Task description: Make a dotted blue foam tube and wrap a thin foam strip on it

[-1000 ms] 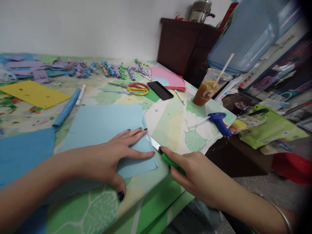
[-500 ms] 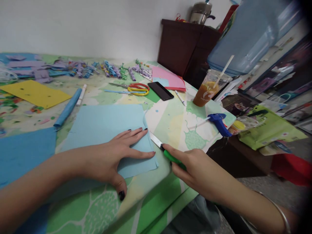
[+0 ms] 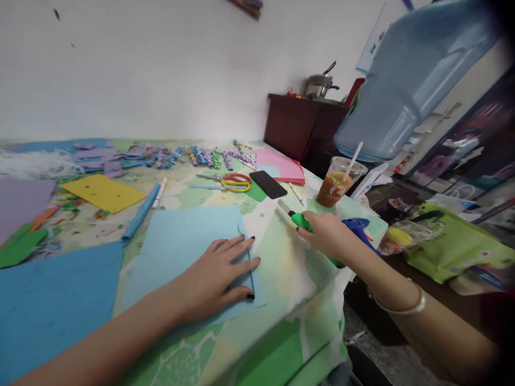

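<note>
Light blue paper (image 3: 189,230) lies on the patterned tablecloth, with a fold or strip along its right edge. My left hand (image 3: 225,273) rests flat on it, fingers spread near that edge. My right hand (image 3: 324,233) is closed round the green handle of a knife (image 3: 287,209); its blade points up and left, to the right of the paper and apart from it. Part of the handle is hidden by the palm.
Scissors (image 3: 237,183), a black phone (image 3: 268,184) and a marker (image 3: 296,194) lie beyond the paper. A drink cup (image 3: 333,187) and a blue glue gun (image 3: 358,228) are at right. Left are a blue roll (image 3: 140,213), yellow paper (image 3: 105,193) and darker blue paper (image 3: 60,300).
My right hand has moved the knife away from the paper's edge, up and to the right. My left hand has shifted on the paper, its thumb now on the sheet. The view has tilted upward.
</note>
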The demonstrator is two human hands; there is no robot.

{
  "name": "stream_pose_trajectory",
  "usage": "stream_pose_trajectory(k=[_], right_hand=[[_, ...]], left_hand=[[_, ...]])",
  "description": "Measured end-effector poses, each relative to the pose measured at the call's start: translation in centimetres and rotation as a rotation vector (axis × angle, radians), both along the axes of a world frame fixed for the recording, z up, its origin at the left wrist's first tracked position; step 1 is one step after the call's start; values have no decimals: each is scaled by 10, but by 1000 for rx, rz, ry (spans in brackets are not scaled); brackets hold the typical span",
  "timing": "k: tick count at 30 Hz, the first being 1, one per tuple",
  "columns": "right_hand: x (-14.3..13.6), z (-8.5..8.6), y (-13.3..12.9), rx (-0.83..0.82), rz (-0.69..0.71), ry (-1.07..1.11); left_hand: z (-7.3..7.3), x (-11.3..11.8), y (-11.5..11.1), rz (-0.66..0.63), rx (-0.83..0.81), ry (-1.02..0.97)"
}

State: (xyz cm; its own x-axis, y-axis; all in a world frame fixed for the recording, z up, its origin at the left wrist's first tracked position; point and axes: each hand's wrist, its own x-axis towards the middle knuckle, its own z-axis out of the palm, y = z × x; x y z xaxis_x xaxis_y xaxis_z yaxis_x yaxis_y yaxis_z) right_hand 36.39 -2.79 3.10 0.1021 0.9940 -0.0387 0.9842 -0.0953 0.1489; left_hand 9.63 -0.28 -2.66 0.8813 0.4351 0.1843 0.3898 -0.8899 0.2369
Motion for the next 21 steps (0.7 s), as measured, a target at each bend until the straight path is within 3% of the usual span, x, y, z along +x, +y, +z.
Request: stream_pose_trajectory(k=[6, 12, 16, 21], right_hand=[[-6, 5, 33, -3, -87, -22], [-44, 19, 47, 134, 105, 72], [-79, 25, 69, 180, 294, 195], [-120, 19, 121, 192, 438, 303]], left_hand=[[-11, 0, 4, -36, 163, -174], [-11, -7, 14, -4, 170, -426], [2, -21, 20, 180, 108, -544], [19, -32, 16, 492, -115, -540]])
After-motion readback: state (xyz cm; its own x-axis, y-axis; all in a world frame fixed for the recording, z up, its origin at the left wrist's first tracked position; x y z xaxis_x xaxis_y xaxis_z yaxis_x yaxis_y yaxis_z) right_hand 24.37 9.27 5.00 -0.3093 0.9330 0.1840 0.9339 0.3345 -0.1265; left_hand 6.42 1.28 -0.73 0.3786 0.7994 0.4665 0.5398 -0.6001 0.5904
